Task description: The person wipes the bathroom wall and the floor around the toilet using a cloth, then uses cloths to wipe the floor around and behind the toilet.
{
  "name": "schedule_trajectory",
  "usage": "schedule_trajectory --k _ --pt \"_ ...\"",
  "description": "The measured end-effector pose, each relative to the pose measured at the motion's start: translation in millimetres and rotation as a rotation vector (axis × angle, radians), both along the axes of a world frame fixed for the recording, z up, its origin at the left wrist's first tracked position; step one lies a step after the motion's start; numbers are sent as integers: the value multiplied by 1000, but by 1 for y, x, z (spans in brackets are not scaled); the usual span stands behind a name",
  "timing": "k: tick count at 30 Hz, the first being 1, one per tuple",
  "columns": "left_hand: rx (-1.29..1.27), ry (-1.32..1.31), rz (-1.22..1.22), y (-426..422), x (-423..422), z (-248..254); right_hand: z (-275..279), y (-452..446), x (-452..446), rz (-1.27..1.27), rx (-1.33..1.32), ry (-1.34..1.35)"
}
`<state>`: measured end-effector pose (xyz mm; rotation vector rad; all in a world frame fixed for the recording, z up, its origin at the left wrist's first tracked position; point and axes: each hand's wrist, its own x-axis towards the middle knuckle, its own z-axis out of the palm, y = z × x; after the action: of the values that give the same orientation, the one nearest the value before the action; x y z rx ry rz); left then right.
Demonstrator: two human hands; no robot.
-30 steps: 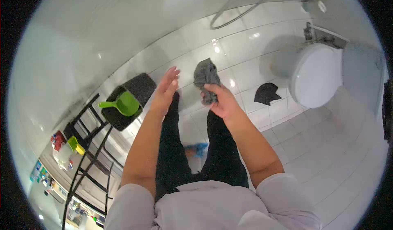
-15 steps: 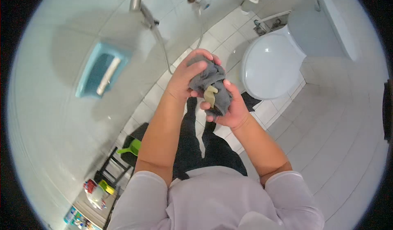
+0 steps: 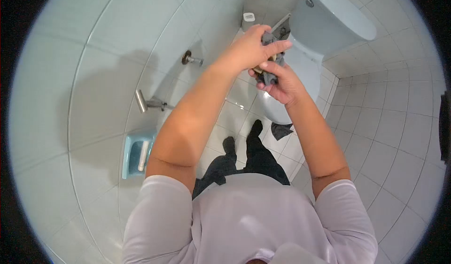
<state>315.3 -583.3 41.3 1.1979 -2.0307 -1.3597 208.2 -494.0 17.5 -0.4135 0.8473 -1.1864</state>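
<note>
Both my left grip [image 3: 257, 47] and right grip [image 3: 280, 81] are closed around a crumpled grey cloth [image 3: 269, 79], held up before the toilet [image 3: 319, 29] on my feed. Below, dark fabric [image 3: 281, 131] lies on the floor [image 3: 235, 118]; a blue wall tray [image 3: 132, 159] sits leftward.

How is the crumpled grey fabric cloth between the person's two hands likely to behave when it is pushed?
The crumpled grey fabric cloth is probably floppy, since it bunches between the left hand and the right hand. It seems unlikely to roll, because its outline is irregular and folded. It is probably not fragile, being soft-looking fabric.
</note>
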Motion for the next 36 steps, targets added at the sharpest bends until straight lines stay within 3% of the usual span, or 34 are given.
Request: schedule_trajectory --k 3,7,9,12,16,19,21,23,25,30,32,34,35,36 --pt "228 84 -122 -18 -27 20 4 -26 -36 -59 70 -215" --pt "50 172 -300 -72 -40 45 29 -61 -84 -2 -40 -365" --pt "9 234 -316 -98 -53 52 39 -84 -102 259 -147 -501" --pt "335 707 -483 -131 -73 52 44 -122 -111 345 -175 -463" --pt "351 685 -588 -169 -113 50 39 -158 -130 377 -224 -449" --pt "440 647 -740 -204 -126 35 23 -187 -141 345 -244 -357" --pt "497 618 -659 -221 -132 18 5 -210 -147 313 -199 -98" --pt "514 578 -607 -242 -143 1 -5 -231 -157 284 -107 -40" --pt "528 537 -590 -260 -167 -20 -25 -249 -174 244 -52 242" --pt "420 283 -491 -290 -200 -64 -69 -283 -186 86 133 508" --pt "380 355 -435 -310 -218 -110 -89 -298 -188 16 194 569" --pt "335 421 -382 -315 -233 -132 -113 -313 -196 -54 237 879" --pt "388 474 -274 -313 -237 -137 -124 -319 -198 -58 243 876" --pt "443 523 -165 -310 -241 -140 -133 -324 -200 -73 200 1104"
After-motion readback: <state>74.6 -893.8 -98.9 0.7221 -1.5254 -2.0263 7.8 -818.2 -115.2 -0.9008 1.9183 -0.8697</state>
